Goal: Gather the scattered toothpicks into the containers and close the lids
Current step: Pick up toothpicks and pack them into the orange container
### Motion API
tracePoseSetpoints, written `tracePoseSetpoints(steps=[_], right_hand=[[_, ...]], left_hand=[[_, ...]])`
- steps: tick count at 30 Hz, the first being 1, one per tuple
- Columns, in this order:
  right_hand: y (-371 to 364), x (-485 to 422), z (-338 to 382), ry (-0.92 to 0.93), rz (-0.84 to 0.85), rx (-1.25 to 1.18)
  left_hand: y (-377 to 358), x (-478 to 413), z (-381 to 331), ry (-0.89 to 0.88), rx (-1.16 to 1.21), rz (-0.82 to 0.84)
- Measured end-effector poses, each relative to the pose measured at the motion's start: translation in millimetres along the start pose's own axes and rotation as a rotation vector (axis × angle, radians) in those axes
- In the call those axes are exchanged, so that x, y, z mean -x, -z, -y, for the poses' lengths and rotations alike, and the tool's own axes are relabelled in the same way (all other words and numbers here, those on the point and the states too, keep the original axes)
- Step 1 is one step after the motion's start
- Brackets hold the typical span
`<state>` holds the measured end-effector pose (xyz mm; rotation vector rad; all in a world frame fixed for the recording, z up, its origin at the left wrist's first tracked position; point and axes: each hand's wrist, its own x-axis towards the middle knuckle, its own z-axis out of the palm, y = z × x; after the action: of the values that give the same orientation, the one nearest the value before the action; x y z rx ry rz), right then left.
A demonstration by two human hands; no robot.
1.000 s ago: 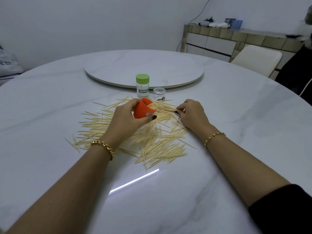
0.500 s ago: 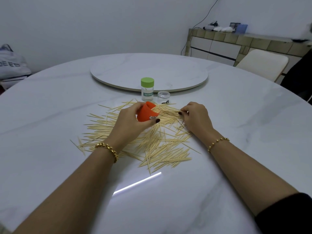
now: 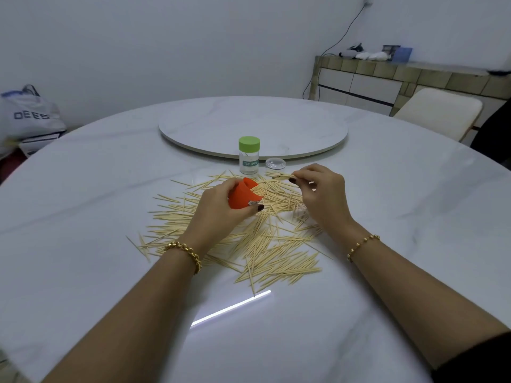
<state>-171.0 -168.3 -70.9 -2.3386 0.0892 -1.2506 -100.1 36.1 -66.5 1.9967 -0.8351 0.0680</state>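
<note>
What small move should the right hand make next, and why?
Probably carry the bundle over and slide it into the cup. The right hand pinches the bundle just above the pile, and the left hand grips the orange cup tilted, its mouth toward that side. Many loose toothpicks lie on the table.

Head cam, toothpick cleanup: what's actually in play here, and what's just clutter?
In play:
- scattered toothpicks on the table
- orange container, held tilted by the left hand
- toothpick bunch, pinched by the right hand
- green-lidded jar, lid on
- small clear lid or pot beside it

Lying about:
- turntable
- bag
- chair
- sideboard
</note>
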Motion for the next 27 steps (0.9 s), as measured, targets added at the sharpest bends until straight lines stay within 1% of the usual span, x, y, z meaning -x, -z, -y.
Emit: tracePoseSetpoints(steps=[4, 8, 11, 14, 19, 21, 23, 25, 27], right_hand=[[-2.1, -0.2, 7.0, 0.029, 0.022, -0.032], [-2.0, 1.3, 8.9, 0.172, 0.101, 0.066], [0.1, 1.0, 15.0, 0.297, 0.125, 0.184], [-3.7, 1.3, 24.6, 0.377, 0.129, 0.272], [-12.0, 8.1, 38.1, 0.469, 0.173, 0.277], [-14.0, 10.0, 40.6, 0.446, 0.181, 0.242], [-15.0, 10.0, 39.8, 0.377, 0.160, 0.177], [-15.1, 9.6, 39.1, 0.273, 0.133, 0.095], [-12.6, 9.6, 43.2, 0.102, 0.141, 0.005]], left_hand=[[-0.2, 0.2, 0.5, -0.004, -0.005, -0.001], [0.9, 0.1, -0.6, -0.002, -0.001, -0.014], [0.9, -0.1, -1.1, -0.004, -0.002, -0.019], [-0.4, 1.1, -0.8, -0.026, -0.011, -0.020], [-0.9, 1.4, -1.9, -0.044, -0.002, -0.017], [-0.3, 0.7, -2.2, -0.047, -0.004, -0.023], [0.1, 0.2, -2.8, -0.046, 0.005, -0.029], [1.1, 0.0, -2.9, -0.030, 0.012, -0.041], [2.3, -0.3, -3.3, -0.024, 0.013, -0.054]])
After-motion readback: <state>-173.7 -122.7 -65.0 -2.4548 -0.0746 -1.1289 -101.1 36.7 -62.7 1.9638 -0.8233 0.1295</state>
